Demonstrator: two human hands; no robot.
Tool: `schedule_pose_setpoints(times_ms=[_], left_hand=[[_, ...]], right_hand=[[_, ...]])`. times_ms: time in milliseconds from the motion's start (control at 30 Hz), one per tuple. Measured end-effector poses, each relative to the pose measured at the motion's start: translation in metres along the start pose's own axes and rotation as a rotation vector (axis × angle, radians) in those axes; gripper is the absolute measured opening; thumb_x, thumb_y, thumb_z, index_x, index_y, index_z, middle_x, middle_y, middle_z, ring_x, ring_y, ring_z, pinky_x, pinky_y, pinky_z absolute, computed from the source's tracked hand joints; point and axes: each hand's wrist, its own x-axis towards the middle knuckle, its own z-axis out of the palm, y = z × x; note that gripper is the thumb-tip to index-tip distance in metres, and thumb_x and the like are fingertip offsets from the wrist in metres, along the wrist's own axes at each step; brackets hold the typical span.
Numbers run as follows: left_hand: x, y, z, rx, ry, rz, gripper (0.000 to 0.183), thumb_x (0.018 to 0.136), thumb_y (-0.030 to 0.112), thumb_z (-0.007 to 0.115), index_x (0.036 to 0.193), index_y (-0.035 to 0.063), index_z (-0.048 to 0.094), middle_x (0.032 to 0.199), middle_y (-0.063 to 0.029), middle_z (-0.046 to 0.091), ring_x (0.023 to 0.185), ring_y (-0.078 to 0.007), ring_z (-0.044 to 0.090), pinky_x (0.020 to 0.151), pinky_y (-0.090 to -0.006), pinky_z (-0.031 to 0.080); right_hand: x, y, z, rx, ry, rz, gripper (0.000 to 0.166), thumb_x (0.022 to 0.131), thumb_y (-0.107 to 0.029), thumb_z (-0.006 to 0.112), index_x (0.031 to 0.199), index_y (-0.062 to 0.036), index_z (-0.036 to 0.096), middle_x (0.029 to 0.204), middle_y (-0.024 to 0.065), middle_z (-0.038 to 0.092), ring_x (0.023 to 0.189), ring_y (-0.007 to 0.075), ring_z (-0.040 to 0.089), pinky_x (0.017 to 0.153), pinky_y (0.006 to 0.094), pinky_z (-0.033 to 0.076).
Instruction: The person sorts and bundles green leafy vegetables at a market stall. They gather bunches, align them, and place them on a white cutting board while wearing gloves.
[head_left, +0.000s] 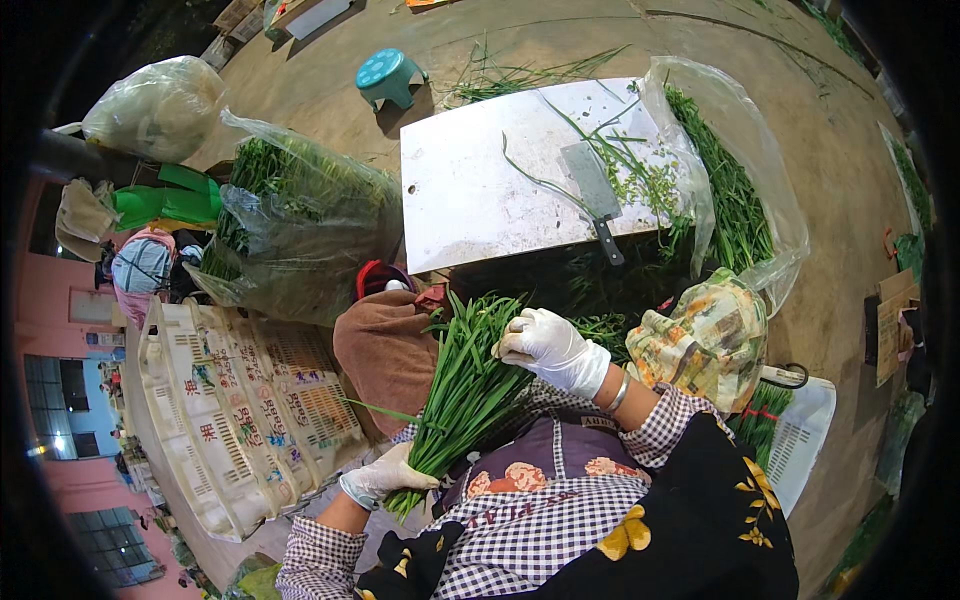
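A bunch of long, narrow-leaved greens (472, 375) lies slantwise over my lap. My left hand (390, 474), in a white glove, is wrapped around its lower stem end. Close to the upper right side of the leaves is my right hand (553, 352), also gloved, with curled fingers; whether they pinch anything is hidden. Beyond my knees, a white cutting board (480, 180) carries a cleaver (592, 184) with a black handle. Loose stems and chopped bits (637, 172) are scattered around the blade.
Clear plastic bags of greens stand left (300, 195) and right (720, 180) of the board. White plastic crates lie at left (225, 405) and right (806, 427). A teal stool (388, 75) stands beyond the board, near loose greens (517, 79) on the floor.
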Motion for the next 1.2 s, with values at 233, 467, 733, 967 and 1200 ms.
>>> schedule_pose_setpoints(times_ms=[233, 467, 733, 967, 1200], left_hand=[[-0.002, 0.003, 0.004, -0.086, 0.020, 0.030, 0.075, 0.074, 0.013, 0.086, 0.140, 0.0031, 0.052, 0.131, -0.0082, 0.063, 0.116, -0.0171, 0.060, 0.102, -0.0345, 0.048], [-0.008, -0.011, -0.001, 0.022, 0.063, -0.031, 0.061, 0.076, 0.012, 0.085, 0.131, 0.0007, 0.060, 0.118, -0.0066, 0.068, 0.107, -0.0142, 0.062, 0.095, -0.0318, 0.050], [-0.012, 0.004, 0.005, 0.031, 0.081, -0.082, 0.057, 0.078, 0.012, 0.084, 0.129, -0.0010, 0.061, 0.117, -0.0060, 0.069, 0.103, -0.0127, 0.061, 0.093, -0.0295, 0.050], [-0.009, 0.001, 0.002, 0.058, 0.031, -0.017, 0.061, 0.079, 0.010, 0.083, 0.132, -0.0024, 0.058, 0.120, -0.0073, 0.068, 0.108, -0.0148, 0.062, 0.097, -0.0301, 0.050], [-0.007, 0.002, 0.001, 0.064, 0.023, -0.068, 0.062, 0.078, 0.009, 0.085, 0.132, -0.0024, 0.057, 0.123, -0.0083, 0.068, 0.111, -0.0157, 0.063, 0.098, -0.0318, 0.050]], right_hand=[[-0.009, 0.000, -0.018, 0.555, 0.161, 0.495, 0.012, 0.088, -0.013, 0.074, 0.094, -0.0034, 0.071, 0.094, 0.0117, 0.070, 0.086, 0.0252, 0.067, 0.080, 0.0330, 0.054], [-0.001, 0.014, -0.056, 0.089, 0.092, 0.441, 0.013, 0.077, -0.009, 0.077, 0.083, -0.0072, 0.066, 0.085, 0.0090, 0.063, 0.087, 0.0308, 0.062, 0.078, 0.0397, 0.051], [0.010, 0.013, -0.030, 0.023, 0.032, 0.055, 0.019, 0.074, -0.004, 0.074, 0.088, -0.0155, 0.072, 0.085, 0.0044, 0.063, 0.083, 0.0268, 0.062, 0.072, 0.0383, 0.053], [0.014, 0.018, -0.024, -0.100, -0.048, -0.070, 0.027, 0.071, -0.003, 0.074, 0.088, -0.0238, 0.072, 0.084, 0.0018, 0.057, 0.083, 0.0257, 0.058, 0.072, 0.0375, 0.050], [0.016, 0.012, -0.028, -0.127, -0.086, -0.134, 0.029, 0.074, -0.004, 0.071, 0.092, -0.0266, 0.070, 0.087, -0.0002, 0.057, 0.084, 0.0245, 0.058, 0.073, 0.0374, 0.049]])
